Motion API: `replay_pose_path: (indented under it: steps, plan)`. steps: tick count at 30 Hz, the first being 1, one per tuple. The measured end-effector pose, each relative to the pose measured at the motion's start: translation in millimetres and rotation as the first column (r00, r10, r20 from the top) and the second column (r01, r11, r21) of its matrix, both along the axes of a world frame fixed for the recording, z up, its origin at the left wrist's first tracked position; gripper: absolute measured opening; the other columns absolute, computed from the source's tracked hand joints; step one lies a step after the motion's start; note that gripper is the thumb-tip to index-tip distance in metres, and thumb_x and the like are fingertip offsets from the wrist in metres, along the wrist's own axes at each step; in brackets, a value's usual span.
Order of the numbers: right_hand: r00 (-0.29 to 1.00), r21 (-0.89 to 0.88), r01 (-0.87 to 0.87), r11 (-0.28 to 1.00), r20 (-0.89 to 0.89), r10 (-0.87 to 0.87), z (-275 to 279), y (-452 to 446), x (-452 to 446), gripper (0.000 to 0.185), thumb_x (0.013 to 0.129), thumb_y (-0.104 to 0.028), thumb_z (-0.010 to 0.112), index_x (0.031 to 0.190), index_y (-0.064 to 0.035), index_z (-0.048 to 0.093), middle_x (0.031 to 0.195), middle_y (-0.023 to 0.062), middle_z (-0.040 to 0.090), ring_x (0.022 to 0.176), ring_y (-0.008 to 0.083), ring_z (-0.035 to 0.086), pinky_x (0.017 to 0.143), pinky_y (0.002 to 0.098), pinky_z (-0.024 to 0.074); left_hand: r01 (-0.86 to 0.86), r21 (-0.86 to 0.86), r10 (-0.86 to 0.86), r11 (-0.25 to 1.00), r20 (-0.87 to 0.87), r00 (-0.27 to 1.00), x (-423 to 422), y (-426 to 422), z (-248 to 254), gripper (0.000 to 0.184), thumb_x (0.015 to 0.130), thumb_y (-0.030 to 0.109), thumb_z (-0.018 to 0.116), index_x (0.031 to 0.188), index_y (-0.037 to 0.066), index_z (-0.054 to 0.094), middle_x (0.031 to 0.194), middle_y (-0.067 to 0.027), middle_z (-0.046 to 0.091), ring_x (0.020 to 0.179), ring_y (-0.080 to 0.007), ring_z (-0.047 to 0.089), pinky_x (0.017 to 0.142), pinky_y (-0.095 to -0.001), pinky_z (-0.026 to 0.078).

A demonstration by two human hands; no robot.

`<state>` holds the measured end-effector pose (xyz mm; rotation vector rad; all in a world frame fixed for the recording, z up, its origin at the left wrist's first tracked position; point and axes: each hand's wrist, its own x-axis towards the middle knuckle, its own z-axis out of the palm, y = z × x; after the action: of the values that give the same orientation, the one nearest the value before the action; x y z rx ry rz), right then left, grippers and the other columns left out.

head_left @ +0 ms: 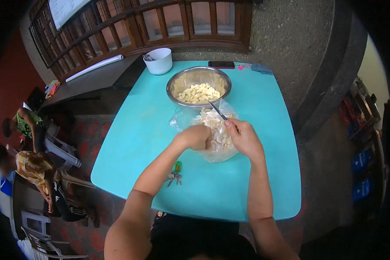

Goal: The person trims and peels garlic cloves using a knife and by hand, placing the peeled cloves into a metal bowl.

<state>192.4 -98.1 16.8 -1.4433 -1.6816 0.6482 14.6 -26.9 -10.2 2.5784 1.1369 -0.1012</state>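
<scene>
A clear plastic bag (223, 151) of pale peeled pieces and skins lies on the turquoise table (130, 143). My left hand (196, 137) reaches into the bag's left side, its fingertips hidden among the contents. Over the bag's right side, my right hand (244, 138) is closed around a small knife (217, 111), whose blade points up and left towards the bowl. Just beyond the bag stands a steel bowl (174, 86) with many pale yellow cut pieces (198, 93) inside.
A white container (159, 63) stands at the back left. A dark phone (221, 64) and a blue-grey cloth (261, 68) lie along the back edge. Keys (174, 177) rest near my left forearm. Two people (32, 167) are at the far left, beside plastic chairs.
</scene>
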Motion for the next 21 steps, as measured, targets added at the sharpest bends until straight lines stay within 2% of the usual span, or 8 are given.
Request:
replay_pose_path:
  steps: [2,3,6,9,12,15,18,21]
  plan:
    - [1.000,0.010,-0.021,1.000,0.011,0.021,-2,1,1,0.032,0.092,-0.024,0.048,0.096,0.0048,0.061,0.064,0.0179,0.054,0.060,0.0249,0.049,0.058,0.0373,0.0411,0.078,-0.018,-0.079,0.997,-0.016,0.997,2,0,-22,0.016,0.066,0.003,0.060,0.080,0.005,0.068,0.084,-0.0146,0.066,0.082,-0.0310,0.062,0.069,-0.0405,0.049]
    - [0.999,0.016,-0.031,0.999,0.017,0.031,-3,1,1,0.033,0.092,-0.023,0.048,0.099,0.0060,0.061,0.060,0.0143,0.052,0.056,0.0169,0.045,0.056,0.0339,0.0400,0.031,0.014,-0.031,0.999,-0.011,0.999,4,-1,-25,0.017,0.068,0.005,0.060,0.084,0.007,0.068,0.082,-0.0153,0.066,0.082,-0.0311,0.063,0.070,-0.0401,0.050]
    - [0.999,0.100,-0.041,0.994,-0.006,0.042,-8,3,1,0.031,0.092,-0.022,0.048,0.096,0.0061,0.060,0.060,0.0140,0.051,0.055,0.0170,0.044,0.055,0.0339,0.0394,-0.080,0.171,0.081,0.982,0.001,0.997,12,0,-34,0.018,0.070,0.009,0.060,0.086,0.006,0.068,0.087,-0.0170,0.065,0.082,-0.0315,0.063,0.070,-0.0405,0.050]
    - [1.000,0.105,-0.026,0.994,0.017,0.025,-6,1,1,0.031,0.092,-0.022,0.049,0.094,0.0063,0.060,0.059,0.0138,0.051,0.054,0.0173,0.044,0.054,0.0339,0.0389,-0.044,0.186,0.081,0.982,-0.200,0.976,19,-9,-34,0.018,0.074,0.012,0.058,0.087,0.005,0.068,0.099,-0.0167,0.063,0.089,-0.0312,0.063,0.074,-0.0403,0.050]
    - [0.999,0.086,-0.036,0.996,-0.001,0.036,-3,0,0,0.031,0.092,-0.022,0.049,0.094,0.0065,0.060,0.059,0.0144,0.051,0.055,0.0176,0.044,0.054,0.0338,0.0389,-0.017,0.309,0.093,0.951,-0.232,0.968,22,-8,-59,0.017,0.077,0.014,0.056,0.085,0.005,0.069,0.111,-0.0143,0.059,0.094,-0.0296,0.062,0.077,-0.0380,0.050]
    - [0.999,0.090,-0.040,0.995,-0.008,0.041,-3,-1,1,0.032,0.092,-0.023,0.049,0.094,0.0068,0.060,0.059,0.0147,0.051,0.054,0.0178,0.044,0.054,0.0339,0.0388,0.049,0.385,0.062,0.922,-0.269,0.961,22,-5,-70,0.019,0.079,0.015,0.055,0.087,0.007,0.070,0.111,-0.0109,0.058,0.097,-0.0266,0.061,0.078,-0.0345,0.049]
    - [0.998,0.100,-0.055,0.993,0.008,0.054,-3,0,2,0.032,0.092,-0.023,0.049,0.096,0.0068,0.060,0.059,0.0140,0.051,0.054,0.0173,0.044,0.054,0.0337,0.0385,0.074,0.277,0.057,0.958,-0.436,0.898,31,-6,-56,0.026,0.084,0.019,0.053,0.102,0.008,0.068,0.116,-0.0080,0.059,0.103,-0.0224,0.060,0.079,-0.0339,0.052]
    - [0.998,0.109,-0.053,0.993,-0.010,0.055,-3,0,2,0.033,0.092,-0.024,0.049,0.096,0.0068,0.060,0.058,0.0136,0.052,0.054,0.0169,0.044,0.053,0.0337,0.0384,0.040,0.248,0.086,0.968,-0.477,0.875,30,3,-67,0.027,0.083,0.022,0.053,0.102,0.010,0.068,0.115,-0.0064,0.060,0.103,-0.0205,0.060,0.075,-0.0347,0.053]
